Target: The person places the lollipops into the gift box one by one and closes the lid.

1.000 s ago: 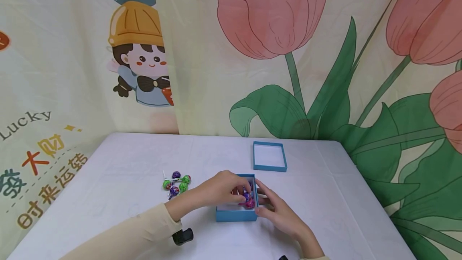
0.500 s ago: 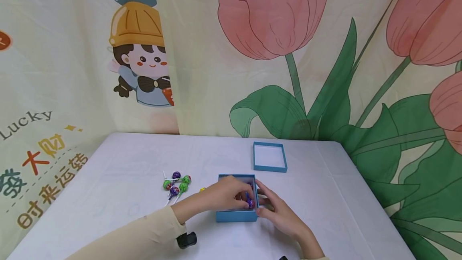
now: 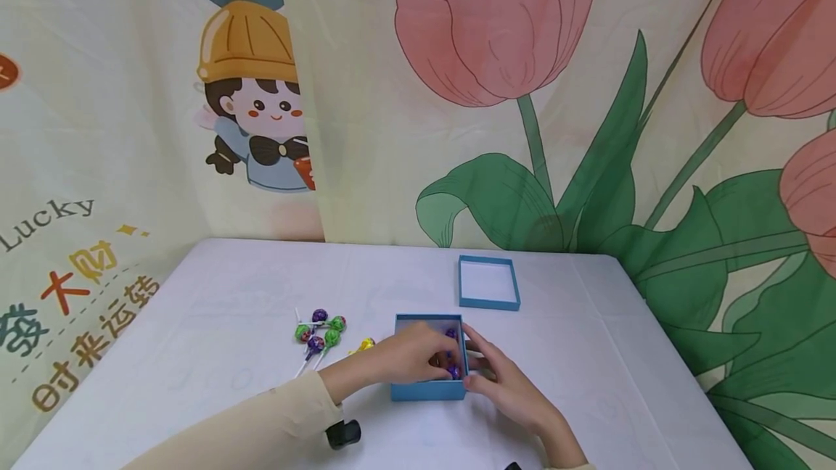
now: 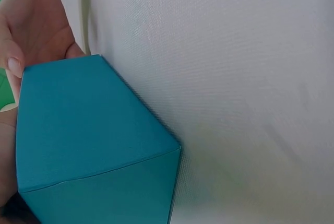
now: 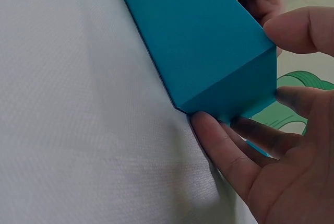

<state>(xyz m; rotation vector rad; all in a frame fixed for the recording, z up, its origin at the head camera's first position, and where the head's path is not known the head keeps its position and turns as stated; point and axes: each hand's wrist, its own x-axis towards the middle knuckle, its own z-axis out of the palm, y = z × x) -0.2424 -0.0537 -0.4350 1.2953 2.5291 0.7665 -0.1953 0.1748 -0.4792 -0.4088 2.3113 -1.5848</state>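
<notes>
A blue box [image 3: 427, 391] sits on the table with its top off. My left hand [image 3: 418, 354] reaches down into it, fingers bent among purple-wrapped lollipops [image 3: 453, 370] at the right side. I cannot tell whether those fingers hold one, as the fingertips are partly hidden. In the left wrist view the box wall [image 4: 94, 125] hides most of this hand. My right hand [image 3: 506, 376] grips the box's right end, thumb at the near top corner. The right wrist view shows its thumb [image 5: 300, 30] at the rim corner and fingertips [image 5: 206, 125] low against the end wall.
Left of the box lies a loose cluster of green and purple lollipops [image 3: 332, 338]. A yellow lollipop [image 3: 368, 344] lies just behind my left forearm. The blue-edged lid [image 3: 488, 305] rests inside-up farther back on the white-covered table [image 3: 575, 339]. A printed curtain [image 3: 366, 129] hangs behind.
My left hand has moved slightly right and lower inside the box, uncovering the yellow lollipop behind the forearm. A pink lollipop seen earlier by its fingers is out of sight. The right hand stays put.
</notes>
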